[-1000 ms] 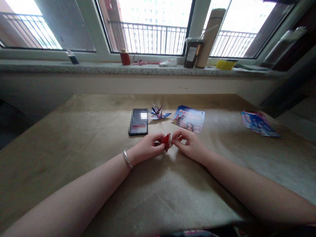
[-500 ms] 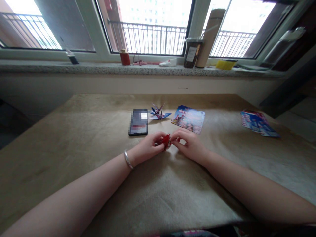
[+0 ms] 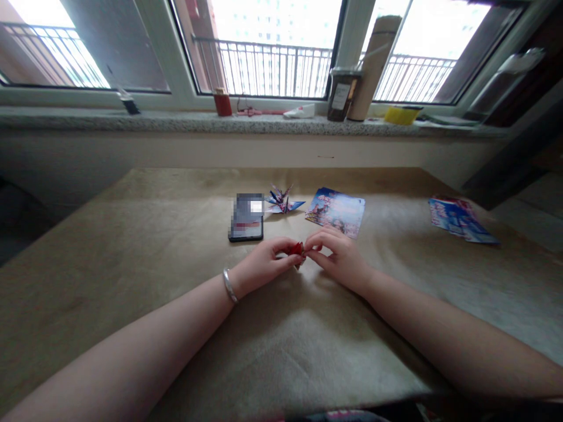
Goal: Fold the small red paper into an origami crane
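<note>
a small, pointed piece of red folded paper [image 3: 297,249] is held between the two hands, over the tan tabletop [image 3: 285,351]. the left hand [image 3: 268,259] has it clamped between thumb and fingers, and the right hand [image 3: 336,256] pinches its right edge, so the hands nearly meet across it. it is already folded down small, so the folding looks well along; it is not yet set down, and how many creases are left does not show. just beyond, a spiky blue-and-pink folded-paper figure [image 3: 284,202], seemingly finished, stands between a black rectangular phone [image 3: 246,228] and a stack of flat blue-and-pink printed sheets [image 3: 338,212]; a fanned pile of blue and red sheets [image 3: 461,221] lies well apart, to the right
</note>
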The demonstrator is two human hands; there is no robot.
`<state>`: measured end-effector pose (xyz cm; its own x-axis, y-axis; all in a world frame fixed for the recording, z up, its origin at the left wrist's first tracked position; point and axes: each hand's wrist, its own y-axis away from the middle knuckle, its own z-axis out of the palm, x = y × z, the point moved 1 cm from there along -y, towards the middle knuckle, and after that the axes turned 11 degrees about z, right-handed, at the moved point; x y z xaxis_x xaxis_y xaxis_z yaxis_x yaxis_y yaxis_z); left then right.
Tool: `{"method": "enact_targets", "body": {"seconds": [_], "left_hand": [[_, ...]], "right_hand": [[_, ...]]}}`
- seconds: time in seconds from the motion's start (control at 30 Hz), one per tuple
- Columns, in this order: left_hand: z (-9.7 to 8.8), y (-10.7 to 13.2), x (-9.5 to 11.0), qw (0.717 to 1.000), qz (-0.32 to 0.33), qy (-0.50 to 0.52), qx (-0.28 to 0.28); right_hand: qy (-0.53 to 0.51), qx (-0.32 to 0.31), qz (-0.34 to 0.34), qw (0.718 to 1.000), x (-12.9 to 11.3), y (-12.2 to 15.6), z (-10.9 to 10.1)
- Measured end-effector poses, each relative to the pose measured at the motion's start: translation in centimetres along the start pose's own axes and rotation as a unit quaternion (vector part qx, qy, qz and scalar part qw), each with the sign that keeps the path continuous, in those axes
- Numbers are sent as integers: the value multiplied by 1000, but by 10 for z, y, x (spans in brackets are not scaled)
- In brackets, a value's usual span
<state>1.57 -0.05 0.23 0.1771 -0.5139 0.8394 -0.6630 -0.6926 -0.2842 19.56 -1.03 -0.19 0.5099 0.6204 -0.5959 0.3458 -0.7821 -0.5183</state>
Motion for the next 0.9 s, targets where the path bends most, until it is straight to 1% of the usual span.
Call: {"method": "enact_targets", "body": {"seconds": [0.1, 0.17, 0.33, 0.5, 0.63, 0.73, 0.83, 0.9], "left_hand": [[0, 0, 0, 1000, -11, 17, 1], [0, 0, -1, 999, -22, 46, 2], [1, 0, -5, 993, -46, 112, 10], [2, 0, -6, 989, -54, 135, 39], [3, 0, -4, 989, -59, 127, 48], [4, 0, -4, 991, -58, 108, 46], [4, 0, -5, 992, -55, 110, 35], [4, 0, -5, 992, -53, 104, 37]], "right_hand": [[9, -1, -18, 1000, 1, 1, 1], [16, 1, -31, 999, 1, 1, 2], [19, -1, -28, 999, 0, 1, 2], [22, 5, -47, 999, -2, 0, 0], [47, 8, -53, 997, -4, 1, 0], [58, 15, -41, 997, -3, 1, 1], [69, 29, -30, 997, -1, 2, 2], [79, 35, -23, 996, -1, 2, 3]]}}
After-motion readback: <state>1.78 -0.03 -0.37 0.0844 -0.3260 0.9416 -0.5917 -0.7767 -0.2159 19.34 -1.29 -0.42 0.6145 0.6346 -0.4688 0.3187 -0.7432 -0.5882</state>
